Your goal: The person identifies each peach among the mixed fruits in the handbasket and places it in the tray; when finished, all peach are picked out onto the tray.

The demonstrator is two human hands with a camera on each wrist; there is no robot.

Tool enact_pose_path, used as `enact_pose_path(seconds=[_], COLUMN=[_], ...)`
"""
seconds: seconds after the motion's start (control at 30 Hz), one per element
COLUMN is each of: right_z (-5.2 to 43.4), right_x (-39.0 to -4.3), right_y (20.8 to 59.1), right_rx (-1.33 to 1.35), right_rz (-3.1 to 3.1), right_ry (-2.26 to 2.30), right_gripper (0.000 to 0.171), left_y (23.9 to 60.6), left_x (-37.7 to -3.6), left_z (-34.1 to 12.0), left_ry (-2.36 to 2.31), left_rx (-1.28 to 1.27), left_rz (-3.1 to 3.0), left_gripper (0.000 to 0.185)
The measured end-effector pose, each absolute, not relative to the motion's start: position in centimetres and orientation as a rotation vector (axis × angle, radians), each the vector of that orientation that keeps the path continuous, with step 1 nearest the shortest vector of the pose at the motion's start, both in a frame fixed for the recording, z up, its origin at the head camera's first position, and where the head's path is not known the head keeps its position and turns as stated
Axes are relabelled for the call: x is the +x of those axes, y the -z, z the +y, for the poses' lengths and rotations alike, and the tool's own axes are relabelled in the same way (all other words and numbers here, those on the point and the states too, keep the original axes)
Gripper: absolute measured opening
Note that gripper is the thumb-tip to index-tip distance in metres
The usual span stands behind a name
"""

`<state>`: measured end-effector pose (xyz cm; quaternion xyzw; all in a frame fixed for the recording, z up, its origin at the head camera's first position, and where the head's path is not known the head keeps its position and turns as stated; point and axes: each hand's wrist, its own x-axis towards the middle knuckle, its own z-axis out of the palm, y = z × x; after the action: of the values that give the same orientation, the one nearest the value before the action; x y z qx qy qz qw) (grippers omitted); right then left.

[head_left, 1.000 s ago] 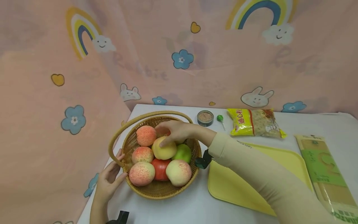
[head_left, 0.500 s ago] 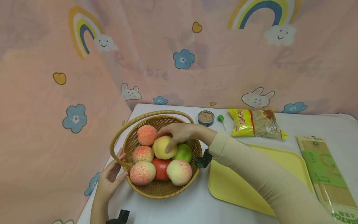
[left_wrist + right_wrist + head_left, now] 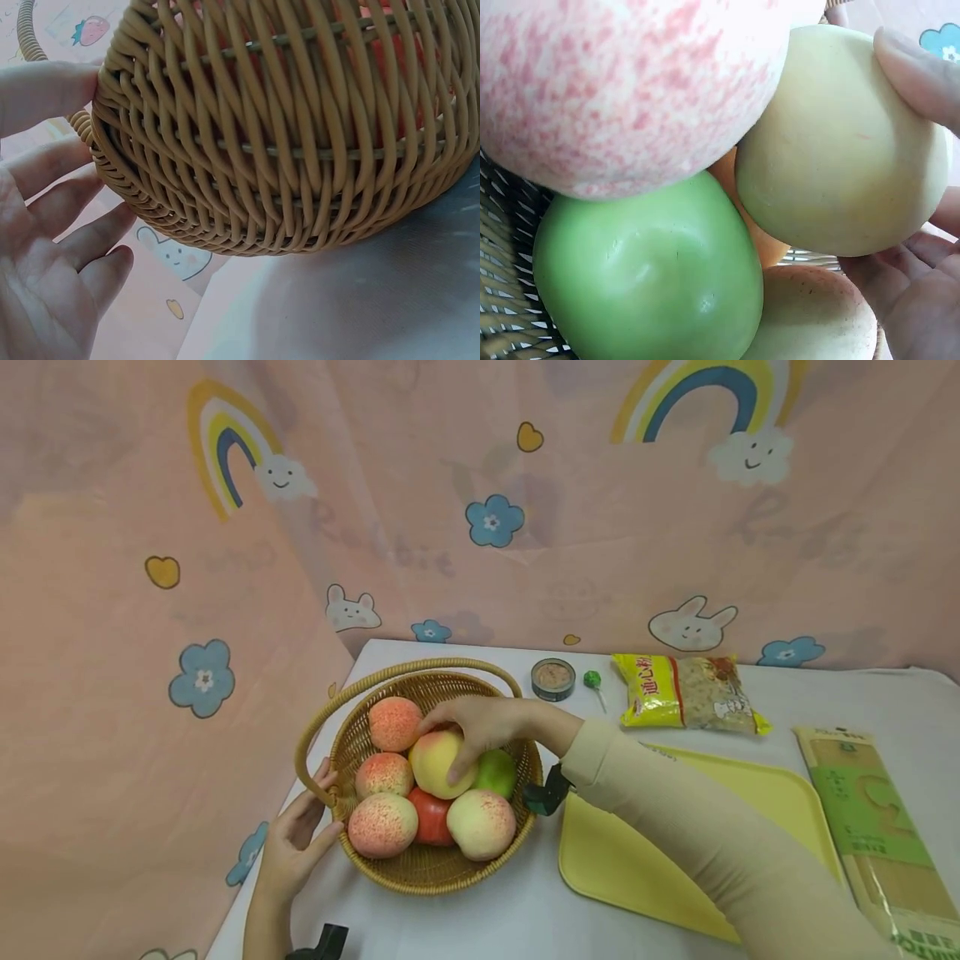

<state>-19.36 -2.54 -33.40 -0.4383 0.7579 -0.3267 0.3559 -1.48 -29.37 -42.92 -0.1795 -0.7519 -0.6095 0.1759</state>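
Right hand (image 3: 480, 727) clamped round yellow fruit (image 3: 438, 764), inside basket (image 3: 427, 887) near green fruit (image 3: 498, 773); pink blush now showing, unlike 1 s ago. Left hand (image 3: 291, 839) touching basket's left side, fingers apart.

right sleeve (image 3: 697, 831): cream, long | right-wrist device (image 3: 546, 790): black | left-wrist device (image 3: 327, 943): black

The white-topped table (image 3: 517, 914) carries a round tan wicker basket (image 3: 427, 888) at left, a yellow rectangular tray (image 3: 622, 852) beside it, a green-and-tan packet (image 3: 870, 810) at right and, farther back, a round dark tin (image 3: 552, 679), green lollipop (image 3: 592, 680) and yellow plastic bag (image 3: 686, 692).
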Motion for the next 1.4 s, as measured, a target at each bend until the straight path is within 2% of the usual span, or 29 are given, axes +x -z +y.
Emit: enact_pose_path(seconds=[0.3,0.53,0.97,1.17,1.4], right_z=[-2.2,-0.7,6.8,11.9,16.0], right_x=[-18.6,-17.9,-15.7,-14.4,-13.2], right_y=[33.0,32.0,31.2,32.5,36.0], right_rx=[-1.251,-1.29,-1.355,-1.215,-0.92], right_rz=[2.069,2.04,1.891,2.056,2.385], right_ry=[0.827,0.929,1.27,1.453,1.591], right_gripper=[0.07,0.073,0.077,0.078,0.081], left_y=[42.9,43.0,43.2,43.3,43.2], left_x=[-1.4,-1.4,-1.6,-1.7,-1.9], left_z=[-29.4,-29.4,-29.7,-29.7,-29.7], left_ry=[1.736,1.748,1.75,1.761,1.743], left_rx=[-0.468,-0.501,-0.524,-0.581,-0.664], left_rz=[-2.148,-2.117,-2.111,-2.078,-2.017], left_gripper=[0.056,0.056,0.056,0.055,0.055])
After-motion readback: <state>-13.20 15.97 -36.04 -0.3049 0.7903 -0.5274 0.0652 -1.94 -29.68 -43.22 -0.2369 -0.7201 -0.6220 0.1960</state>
